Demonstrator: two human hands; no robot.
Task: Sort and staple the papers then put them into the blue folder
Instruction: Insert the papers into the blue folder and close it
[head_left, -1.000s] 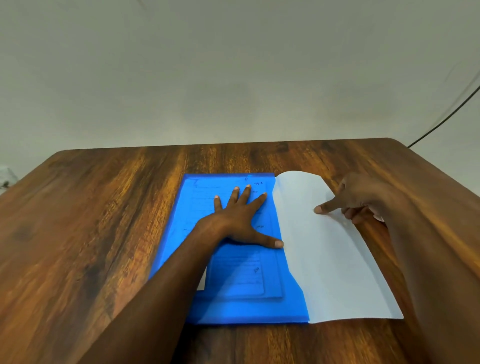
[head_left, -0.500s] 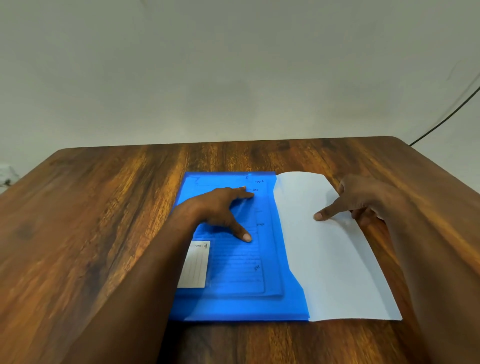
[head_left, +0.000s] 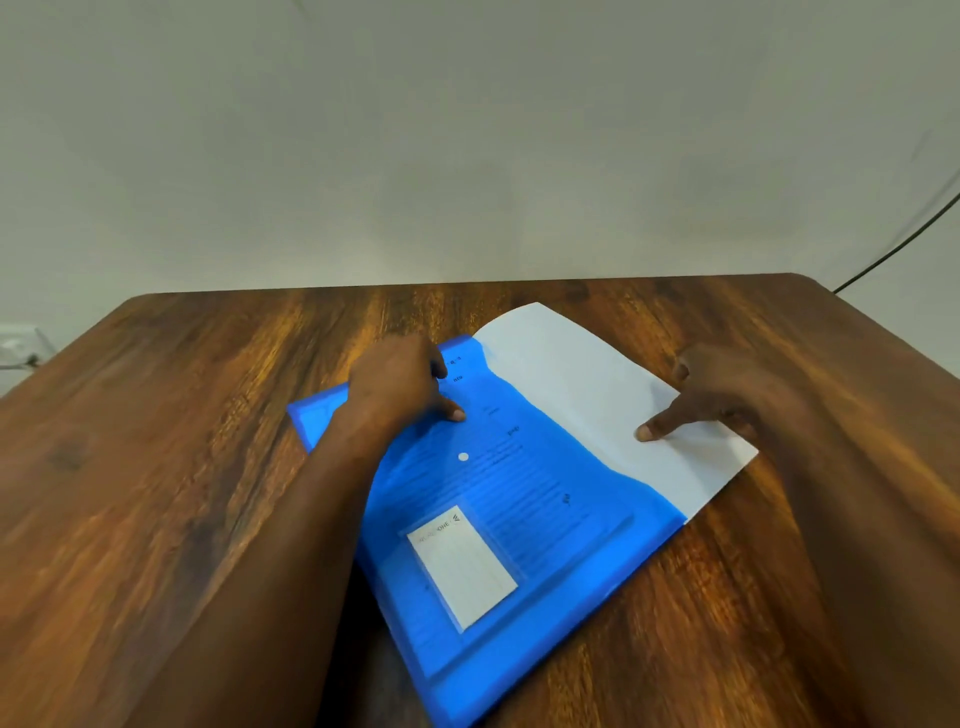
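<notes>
The blue folder lies flat on the wooden surface, turned askew so that its long axis runs from about 11 o'clock to 5 o'clock. It is translucent; printed lines of the papers show through its cover. The white sheets project from the folder's open edge toward 2 o'clock, with the bare portion resting on the surface. A white label card sits in a clear pocket on the cover, toward the folder's 6 o'clock end. A small white snap button is visible near the middle of the cover.

The left hand rests on the folder's far part, at roughly 11 o'clock from the button. Its fingers are curled with the thumb tip touching the cover; whether its grip is clenched on the folder's edge or merely pressing down cannot be told.

The right hand lies at 3 o'clock from the left hand, on the exposed white sheets. Its index finger is extended and its tip presses the paper; the remaining fingers are curled under, with their hold, if any, hidden.

A dark cable runs along the pale wall at 2 o'clock.
</notes>
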